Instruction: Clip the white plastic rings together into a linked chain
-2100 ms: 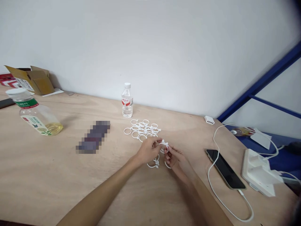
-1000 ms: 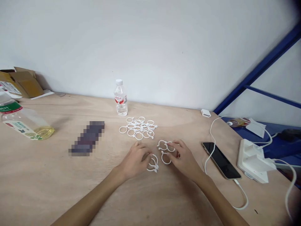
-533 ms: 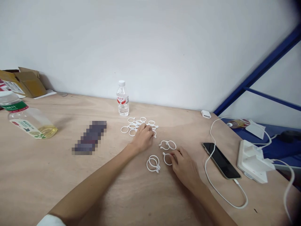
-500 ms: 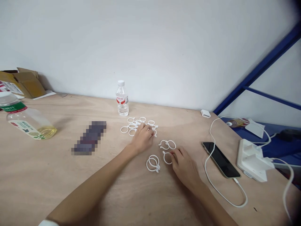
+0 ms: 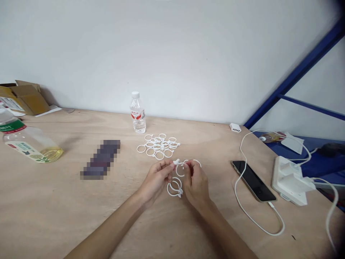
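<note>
Both my hands meet over the wooden table (image 5: 81, 216) and pinch one white plastic ring (image 5: 179, 168) between their fingertips. My left hand (image 5: 156, 180) holds its left side, my right hand (image 5: 195, 181) its right side. Just below them a joined bunch of white rings (image 5: 174, 189) lies on the table. Another joined bunch (image 5: 198, 162) peeks out behind my right hand. A loose pile of several white rings (image 5: 158, 146) lies further back, near a small water bottle (image 5: 138, 113).
A phone (image 5: 252, 180) on a white cable lies to the right, beside a white power strip (image 5: 292, 180). A tilted bottle with yellow liquid (image 5: 27, 144) and a cardboard box (image 5: 23, 97) are at the left. A blurred dark object (image 5: 101, 160) lies left of the rings.
My left hand came back from the loose pile with a ring. My right hand rose from the table to meet it, and both now pinch that ring.
</note>
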Tool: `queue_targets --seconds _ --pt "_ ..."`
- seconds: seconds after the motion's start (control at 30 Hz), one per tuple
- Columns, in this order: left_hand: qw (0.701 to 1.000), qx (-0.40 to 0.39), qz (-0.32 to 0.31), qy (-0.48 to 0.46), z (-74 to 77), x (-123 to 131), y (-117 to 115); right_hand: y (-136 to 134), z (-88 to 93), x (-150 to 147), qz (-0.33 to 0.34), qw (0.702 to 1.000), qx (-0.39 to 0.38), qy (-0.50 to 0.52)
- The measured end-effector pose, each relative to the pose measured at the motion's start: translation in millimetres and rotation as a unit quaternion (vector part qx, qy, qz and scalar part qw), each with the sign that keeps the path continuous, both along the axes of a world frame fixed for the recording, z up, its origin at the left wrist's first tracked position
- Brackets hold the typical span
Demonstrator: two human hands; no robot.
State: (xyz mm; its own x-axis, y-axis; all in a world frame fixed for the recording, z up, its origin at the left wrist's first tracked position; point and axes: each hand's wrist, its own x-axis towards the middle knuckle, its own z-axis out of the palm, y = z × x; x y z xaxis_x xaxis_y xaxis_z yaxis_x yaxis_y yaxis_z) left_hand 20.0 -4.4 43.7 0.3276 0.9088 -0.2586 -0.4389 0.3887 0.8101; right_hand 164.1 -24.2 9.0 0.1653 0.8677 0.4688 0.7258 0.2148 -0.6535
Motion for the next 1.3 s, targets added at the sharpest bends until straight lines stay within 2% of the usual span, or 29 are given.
queue_targets --seconds 0.1,0.2,0.3,0.37,0.4,0.47,0.53,0.63,0.7,0.73,0.77,0.87,0.93,1.07,1.13,1.2,1.3 --pt "0.998 -0.052 0.010 -0.046 5.7 0.3 -4.3 -2.5 0.7 -2.6 -0.004 1.000 0.005 0.022" --pt "0.995 -0.065 -0.040 -0.060 10.6 4.8 -12.5 -3.7 2.3 -6.3 -0.016 0.999 0.000 0.038" --pt "0.997 -0.024 -0.065 -0.034 12.9 6.6 -18.8 -5.3 5.2 -9.4 -0.003 0.997 -0.014 0.080" --pt "0.995 0.018 -0.099 0.009 15.6 2.3 -19.9 -8.4 10.7 -9.6 0.051 0.982 -0.064 0.169" --pt "0.990 0.038 -0.130 0.034 18.3 -1.8 -19.9 -11.1 15.0 -8.8 0.094 0.964 -0.103 0.226" --pt "0.970 0.078 -0.213 0.089 26.9 -12.9 -20.5 -19.6 26.5 -5.1 0.188 0.907 -0.191 0.325" --pt "0.939 0.121 -0.293 0.133 38.1 -25.5 -24.3 -32.8 38.9 1.1 0.260 0.851 -0.266 0.371" --pt "0.904 0.142 -0.376 0.147 48.8 -38.8 -36.6 -58.3 49.6 10.9 0.321 0.767 -0.381 0.405" --pt "0.903 0.103 -0.403 0.106 46.5 -40.4 -45.7 -72.6 49.7 13.6 0.325 0.702 -0.436 0.461" --pt "0.907 0.073 -0.410 0.068 42.7 -38.8 -49.1 -76.8 48.7 13.1 0.307 0.686 -0.416 0.512" --pt "0.919 0.047 -0.389 0.028 37.9 -36.2 -51.1 -78.4 47.8 11.3 0.305 0.663 -0.403 0.552" --pt "0.950 -0.006 -0.301 -0.086 23.5 -25.1 -49.0 -69.1 47.4 0.8 0.306 0.604 -0.354 0.645" --pt "0.957 -0.022 -0.255 -0.134 17.7 -18.4 -44.2 -58.2 48.1 -7.5 0.316 0.586 -0.329 0.670" --pt "0.964 -0.043 -0.176 -0.196 13.1 -9.4 -38.7 -45.2 47.5 -18.6 0.300 0.584 -0.270 0.704" --pt "0.971 -0.029 -0.143 -0.189 10.5 -7.2 -36.9 -41.6 46.8 -19.1 0.285 0.612 -0.256 0.692" --pt "0.984 0.018 -0.134 -0.119 6.4 -7.5 -31.9 -36.7 45.6 -15.2 0.268 0.677 -0.258 0.635" --pt "0.985 0.118 -0.090 0.088 -2.0 -14.5 -14.0 -27.0 41.8 -2.6 0.218 0.827 -0.260 0.448"
